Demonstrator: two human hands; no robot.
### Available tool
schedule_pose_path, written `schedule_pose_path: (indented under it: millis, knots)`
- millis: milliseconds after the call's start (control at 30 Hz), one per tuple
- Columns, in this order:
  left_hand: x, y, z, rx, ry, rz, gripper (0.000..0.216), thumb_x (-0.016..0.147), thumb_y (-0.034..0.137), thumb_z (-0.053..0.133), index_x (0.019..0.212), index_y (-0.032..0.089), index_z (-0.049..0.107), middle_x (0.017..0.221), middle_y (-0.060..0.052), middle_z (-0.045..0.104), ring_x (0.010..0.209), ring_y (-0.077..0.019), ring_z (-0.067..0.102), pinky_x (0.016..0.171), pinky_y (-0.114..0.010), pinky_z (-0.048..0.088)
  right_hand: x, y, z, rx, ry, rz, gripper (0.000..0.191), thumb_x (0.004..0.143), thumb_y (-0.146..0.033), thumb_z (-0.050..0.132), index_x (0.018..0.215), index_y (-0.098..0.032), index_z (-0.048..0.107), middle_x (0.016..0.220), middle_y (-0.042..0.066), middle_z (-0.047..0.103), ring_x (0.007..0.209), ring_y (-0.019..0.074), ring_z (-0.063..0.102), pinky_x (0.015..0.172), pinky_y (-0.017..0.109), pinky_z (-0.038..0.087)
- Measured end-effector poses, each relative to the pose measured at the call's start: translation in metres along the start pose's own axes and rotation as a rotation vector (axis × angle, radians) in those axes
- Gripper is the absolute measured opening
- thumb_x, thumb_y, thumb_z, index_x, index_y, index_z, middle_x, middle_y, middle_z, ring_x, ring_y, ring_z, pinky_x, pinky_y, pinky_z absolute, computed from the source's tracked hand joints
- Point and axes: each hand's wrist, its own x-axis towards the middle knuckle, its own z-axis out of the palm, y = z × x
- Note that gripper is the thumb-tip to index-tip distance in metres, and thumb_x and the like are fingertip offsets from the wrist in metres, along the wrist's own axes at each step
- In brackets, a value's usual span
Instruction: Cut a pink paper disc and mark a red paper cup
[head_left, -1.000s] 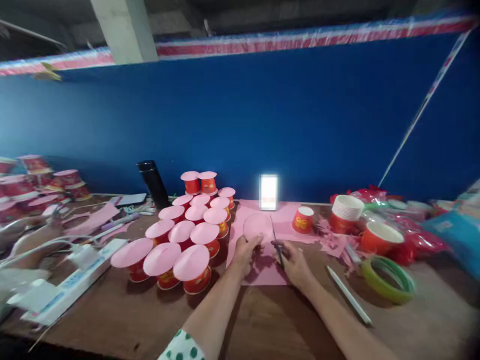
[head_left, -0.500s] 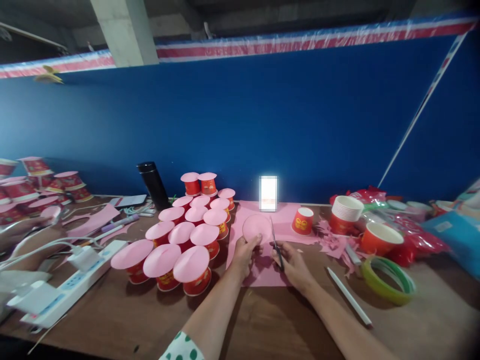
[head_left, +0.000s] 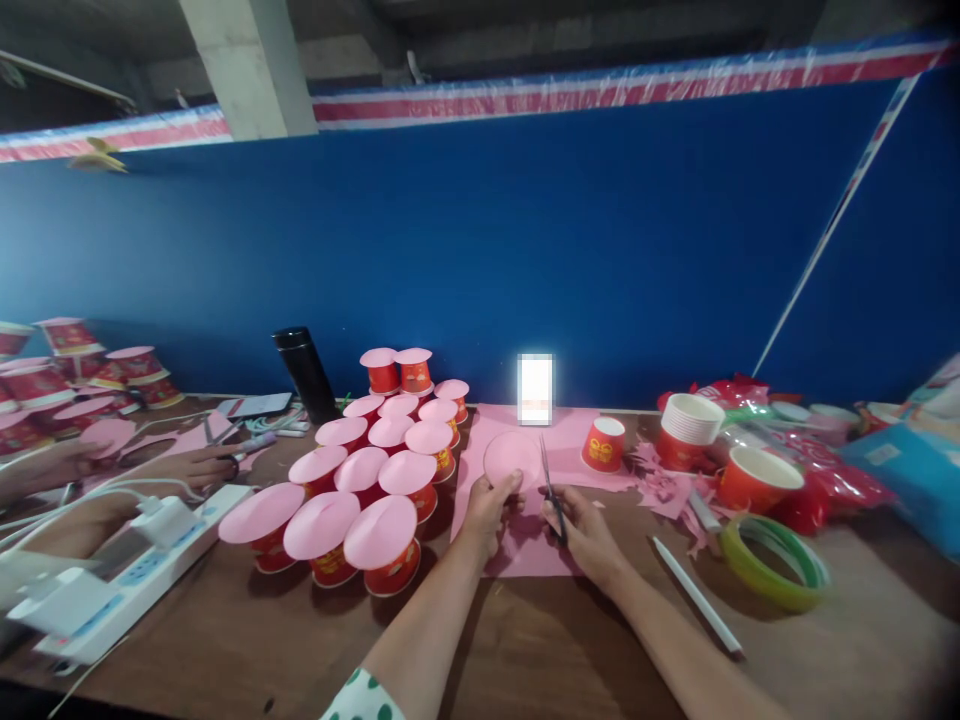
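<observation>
A round piece of pink paper (head_left: 508, 455) is pinched by its lower edge in my left hand (head_left: 484, 510). My right hand (head_left: 589, 530) grips the dark handles of a pair of scissors (head_left: 553, 500), whose blades point up and away at the circle's right edge. Whether the blades touch the paper, I cannot tell. Larger sheets of pink paper (head_left: 469, 455) lie on the table beneath both hands. Just beyond my right hand, a red paper cup (head_left: 604, 445) stands on the sheet. Several red cups topped with pink discs (head_left: 381, 530) stand in rows to my left.
On the right are pink scraps (head_left: 671, 488), stacked cups (head_left: 691, 425), a tape roll (head_left: 776, 562) and a white pen (head_left: 697, 597). A black bottle (head_left: 306, 375) and power strip (head_left: 146, 570) stand left, near a co-worker's hand (head_left: 191, 468). A blue wall (head_left: 525, 250) rises behind.
At the left, a co-worker's hands have shifted, one now reaching out beside the power strip with dark-handled scissors. My own hands stay almost in place; the view has moved slightly.
</observation>
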Motion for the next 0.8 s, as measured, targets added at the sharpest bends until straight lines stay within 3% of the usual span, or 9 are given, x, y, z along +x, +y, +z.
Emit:
schedule_pose_path:
  millis: [800]
  knots:
    - [0.0070, -0.0077, -0.0047, -0.032, 0.013, -0.013, 0.040, 0.056, 0.040, 0.079, 0.072, 0.016, 0.053, 0.055, 0.000, 0.060, 0.047, -0.0091, 0.056, 0.045, -0.018, 0.042, -0.0004, -0.0007, 0.0009, 0.000, 0.007, -0.005, 0.051, 0.070, -0.054, 0.069, 0.105, -0.018, 0.055, 0.068, -0.002, 0.055, 0.056, 0.0113, 0.050, 0.050, 0.024, 0.040]
